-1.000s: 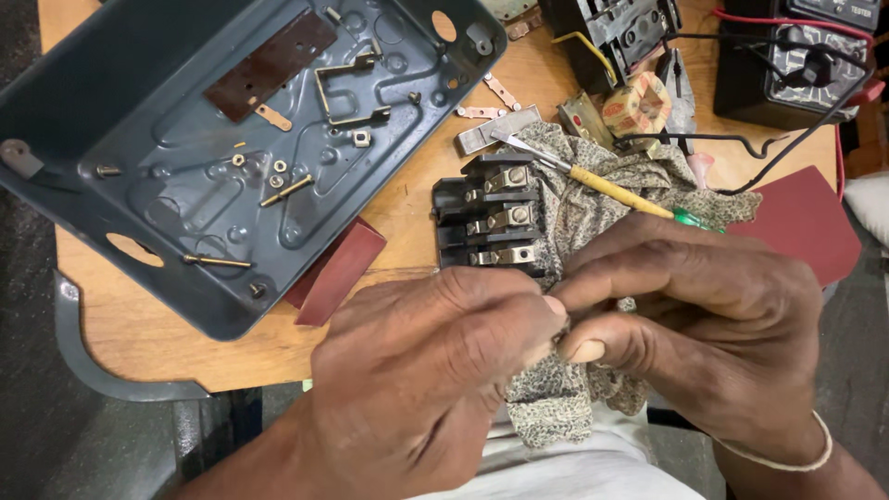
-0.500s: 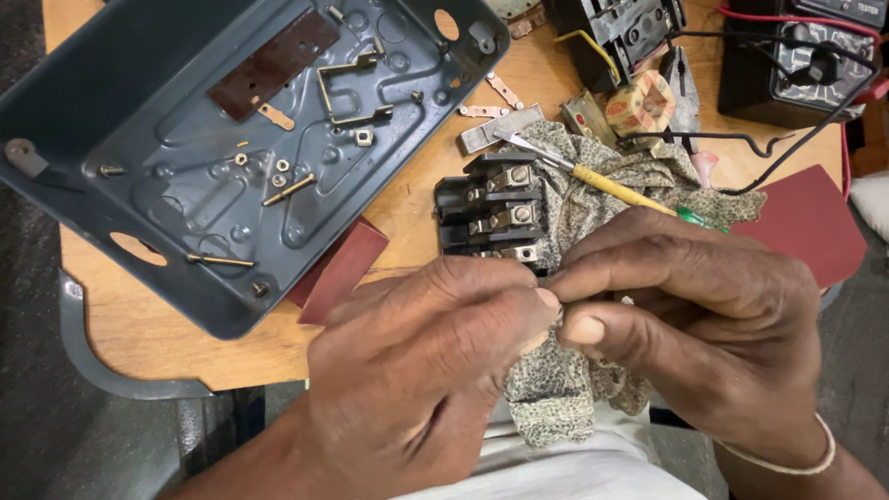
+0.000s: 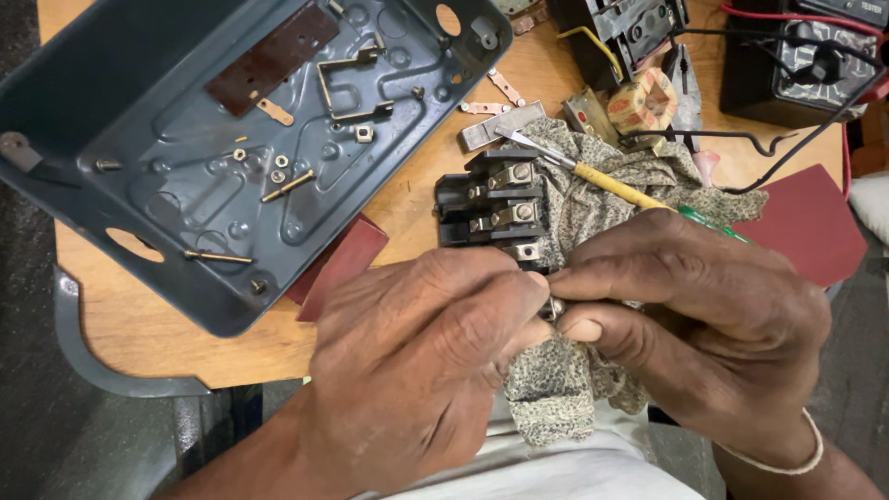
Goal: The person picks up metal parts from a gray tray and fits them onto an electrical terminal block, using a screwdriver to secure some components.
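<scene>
— Anything changed since a second ago?

— Hardly. Both hands stay pinched together over the patterned cloth, just below the black switch block. The left hand and right hand meet fingertip to fingertip, closed on 1 small metal part between them. The view has drifted a little; the things on the table lie as before.

— And the table?

— A wooden tabletop. Left of the switch block sits the open grey metal box, with loose screws and 1 brown plate inside. A yellow-handled screwdriver lies on the cloth, just right of the block.

— Any packaging?

— 1 small yellow and red spool above and right of the block, and 1 dark red sheet farther right. A black meter stands in the far right corner.
</scene>
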